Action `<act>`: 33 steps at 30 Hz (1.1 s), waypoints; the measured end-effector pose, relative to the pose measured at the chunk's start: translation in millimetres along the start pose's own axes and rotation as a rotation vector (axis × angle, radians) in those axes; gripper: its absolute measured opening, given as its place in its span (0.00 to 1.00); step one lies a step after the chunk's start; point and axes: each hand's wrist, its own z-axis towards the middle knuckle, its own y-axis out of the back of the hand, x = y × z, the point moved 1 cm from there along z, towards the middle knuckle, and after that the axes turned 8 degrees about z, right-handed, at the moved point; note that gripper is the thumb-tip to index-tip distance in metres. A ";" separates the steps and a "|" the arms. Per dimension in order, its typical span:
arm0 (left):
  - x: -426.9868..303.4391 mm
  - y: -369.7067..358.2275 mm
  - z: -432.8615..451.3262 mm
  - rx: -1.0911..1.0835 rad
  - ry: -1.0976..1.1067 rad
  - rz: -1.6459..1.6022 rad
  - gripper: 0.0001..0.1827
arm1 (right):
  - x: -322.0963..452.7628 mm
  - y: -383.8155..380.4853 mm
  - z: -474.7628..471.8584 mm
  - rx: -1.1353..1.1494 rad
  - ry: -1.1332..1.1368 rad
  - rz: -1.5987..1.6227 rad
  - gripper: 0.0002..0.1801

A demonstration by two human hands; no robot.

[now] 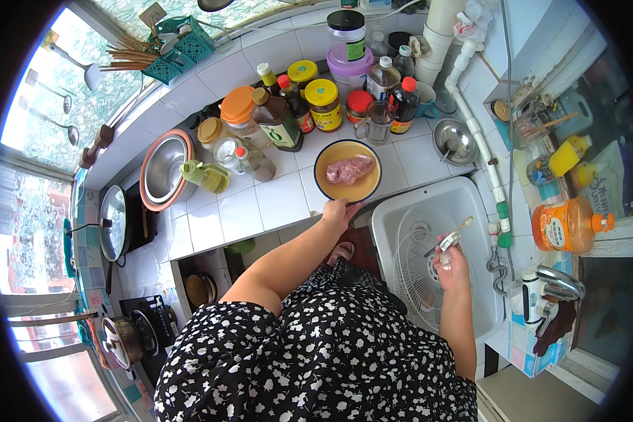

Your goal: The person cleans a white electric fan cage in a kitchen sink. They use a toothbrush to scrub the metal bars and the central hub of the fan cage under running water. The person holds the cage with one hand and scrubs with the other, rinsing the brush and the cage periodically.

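On the front edge of the white tiled counter, my left hand (339, 215) grips the near rim of a yellow bowl with a dark blue edge (370, 182). A piece of raw meat (351, 170) lies in the bowl. Over the sink my right hand (451, 264) holds a small white round object (450, 240) with a thin stick-like part (465, 222), and a small clear piece shows at its fingers. I cannot tell exactly what these are. Beneath that hand, a round wire fan guard (414, 269) lies in the white sink basin (387, 211).
Bottles and jars crowd the counter behind the bowl, with a glass mug (378, 124) close to it. A steel bowl (455, 141) sits behind the sink. The faucet (538, 295) and an orange soap bottle (562, 225) stand on the right. Nested basins (166, 169) are at the left.
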 end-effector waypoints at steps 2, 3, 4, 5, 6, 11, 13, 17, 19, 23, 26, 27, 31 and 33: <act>-4.9 7.9 0.5 -0.005 -0.005 -0.001 0.14 | -0.9 0.5 -1.3 0.012 0.004 0.000 0.12; -8.1 8.8 -0.1 -0.002 -0.005 0.002 0.14 | -1.1 0.2 -2.7 0.011 0.011 -0.001 0.12; -7.9 12.7 6.2 -0.020 0.002 -0.009 0.14 | -1.3 -0.2 -4.3 0.009 0.018 -0.001 0.12; -9.5 15.9 7.0 -0.024 -0.013 -0.022 0.14 | -1.5 -1.5 -6.2 0.013 0.021 0.008 0.11; -11.6 18.4 6.9 -0.025 -0.025 -0.031 0.14 | -1.1 -3.1 -8.6 0.015 0.027 0.019 0.11; -7.1 24.7 8.2 0.032 -0.083 -0.002 0.16 | 4.2 -1.3 -19.9 0.042 0.080 0.069 0.11; -6.5 -1.9 -26.0 0.032 0.033 0.068 0.18 | 4.2 7.4 -19.3 0.049 0.105 0.113 0.11; 18.9 -74.9 -82.5 0.605 -0.056 0.759 0.29 | 10.9 17.3 -29.6 0.005 0.140 0.200 0.12; 33.1 -122.4 -98.9 0.875 -0.234 1.036 0.29 | 14.6 20.1 -36.7 -0.039 0.160 0.188 0.13; 79.6 -205.7 -118.8 1.167 -0.575 1.180 0.25 | 36.4 20.4 -56.0 -0.041 0.215 0.165 0.13; 86.3 -245.0 -150.6 1.232 -0.447 1.189 0.19 | 51.1 30.3 -60.3 -0.056 0.290 0.157 0.14; 87.1 -253.9 -157.9 1.222 -0.346 1.184 0.17 | 53.9 32.4 -62.2 -0.043 0.308 0.121 0.14; 99.5 -259.4 -143.6 1.264 -0.515 0.923 0.10 | 55.8 39.5 -73.0 -0.060 0.374 0.076 0.17; 89.4 -263.7 -146.1 1.156 -0.718 1.048 0.11 | 54.1 42.5 -76.1 -0.137 0.421 0.117 0.19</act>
